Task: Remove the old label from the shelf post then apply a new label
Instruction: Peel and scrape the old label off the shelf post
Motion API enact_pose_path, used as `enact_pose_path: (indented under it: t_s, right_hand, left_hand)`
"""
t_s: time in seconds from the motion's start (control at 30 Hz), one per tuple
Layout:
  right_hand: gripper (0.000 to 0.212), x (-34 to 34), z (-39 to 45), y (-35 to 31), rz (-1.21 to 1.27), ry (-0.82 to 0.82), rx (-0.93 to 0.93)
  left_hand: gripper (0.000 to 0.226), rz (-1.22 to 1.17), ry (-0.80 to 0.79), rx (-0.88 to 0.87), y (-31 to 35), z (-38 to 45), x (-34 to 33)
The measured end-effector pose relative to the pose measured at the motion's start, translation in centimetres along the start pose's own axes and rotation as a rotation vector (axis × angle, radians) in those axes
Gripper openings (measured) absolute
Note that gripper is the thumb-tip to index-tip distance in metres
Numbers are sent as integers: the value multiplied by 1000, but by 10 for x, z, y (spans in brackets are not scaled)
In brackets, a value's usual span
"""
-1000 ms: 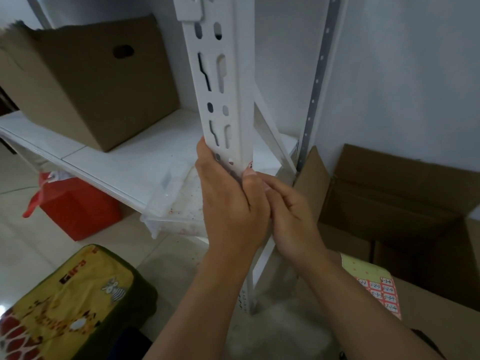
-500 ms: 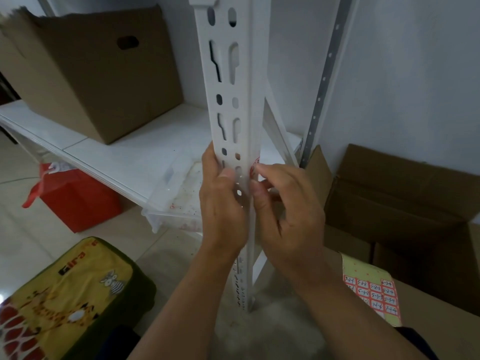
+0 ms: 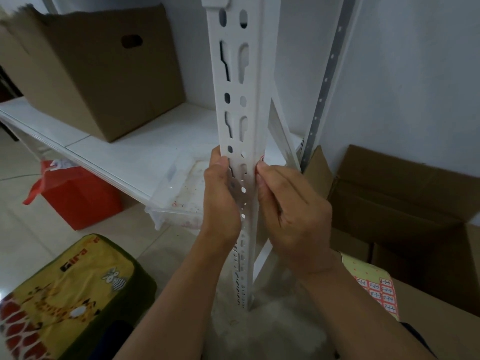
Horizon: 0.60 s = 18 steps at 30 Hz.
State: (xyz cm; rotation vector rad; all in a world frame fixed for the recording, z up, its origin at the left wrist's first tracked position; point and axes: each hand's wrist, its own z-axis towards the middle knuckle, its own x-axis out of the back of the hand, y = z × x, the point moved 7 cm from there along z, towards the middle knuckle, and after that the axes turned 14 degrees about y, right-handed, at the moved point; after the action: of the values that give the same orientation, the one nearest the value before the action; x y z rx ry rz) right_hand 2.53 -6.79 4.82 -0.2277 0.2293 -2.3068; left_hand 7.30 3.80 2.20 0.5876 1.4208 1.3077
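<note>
Two big brown cardboard boxes frame the scene: a closed one with a hand-hole [image 3: 98,74] stands far left on the white shelf board [image 3: 135,146], and an open one [image 3: 405,203] sits on the floor to the right, against the pale wall. Between them rises the white slotted shelf post [image 3: 240,105], upright and running from the top edge down to the floor, with a grey perforated strip [image 3: 324,81] leaning behind it on the right. Near left lies a yellow cushion printed with giraffes [image 3: 65,302], and further back under the shelf stands a red bag [image 3: 78,198]. A clear plastic tray [image 3: 179,193] sits below the shelf edge, just left of the post.

Both hands meet at the post's middle. The left hand [image 3: 220,201] wraps its fingers round the post's left edge and holds it. The right hand [image 3: 293,211] is curled against the right edge, its fingertips [image 3: 262,168] pinching at a small red-and-white label [image 3: 261,159] stuck on the post's right face; only a sliver of that label shows above the fingers. Near right, on a cardboard flap beside the right forearm, lies a sheet of red-bordered labels [image 3: 381,292] with handwritten numbers on a yellowish backing.
</note>
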Motion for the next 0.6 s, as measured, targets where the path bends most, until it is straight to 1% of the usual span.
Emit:
enact_pose_path:
  t_s: [0.03,0.17,0.23,0.37,0.5,0.6]
  right_hand:
    - [34,0,0,0,1,8,0]
    - [30,2,-1,3,7,26,-11]
    - [27,2,-1,3,5,24,-2]
    - [27,3,2,0,-2,16,26]
    - [28,1,8,-1,-32,2,64]
    - [25,-1,8,0,-30,15,24]
  left_hand:
    - [65,12,5,-9,0,0,1]
    - [48,29,14,-42,2,-1,1]
    - [45,13,2,-46,2,-1,1]
    - [49,-6,-6,-34,2,-1,0]
    - [43,-8,-5,-42,5,-2,-2]
    - [44,-7,5,-41,5,-3,-3]
